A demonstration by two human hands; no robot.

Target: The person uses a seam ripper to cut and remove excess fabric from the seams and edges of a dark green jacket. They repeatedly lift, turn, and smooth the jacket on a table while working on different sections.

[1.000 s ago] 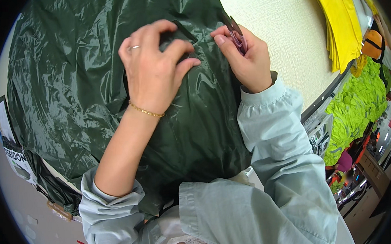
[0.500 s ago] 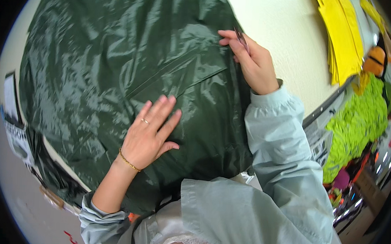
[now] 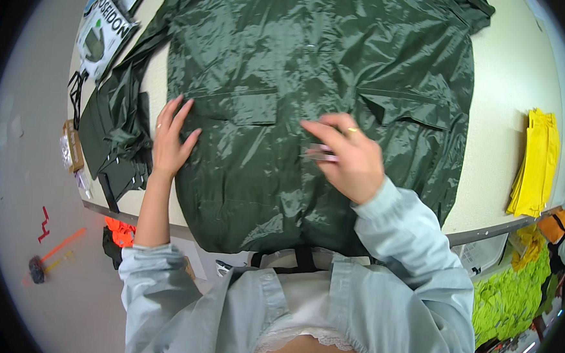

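Observation:
A shiny dark green rain jacket lies spread flat on the pale table, its two flap pockets showing. The left-hand flap lies flat; the right-hand flap gapes at its inner corner. My left hand rests at the jacket's left edge with fingers apart, holding nothing. Over the middle of the jacket, my right hand is closed round a small pair of snips, blades pointing left. Motion blurs the snips and fingertips, and the handles are mostly hidden in the palm.
At the left, a crumpled dark green garment and a white printed package lie along the table edge. Folded yellow cloth lies at the right. Below that edge are a bright lime-green pile and an orange item.
My view has swung, so the jacket now shows with both pockets. My left hand has gone from the jacket's surface to its left edge; my right hand has moved from its right edge to the middle.

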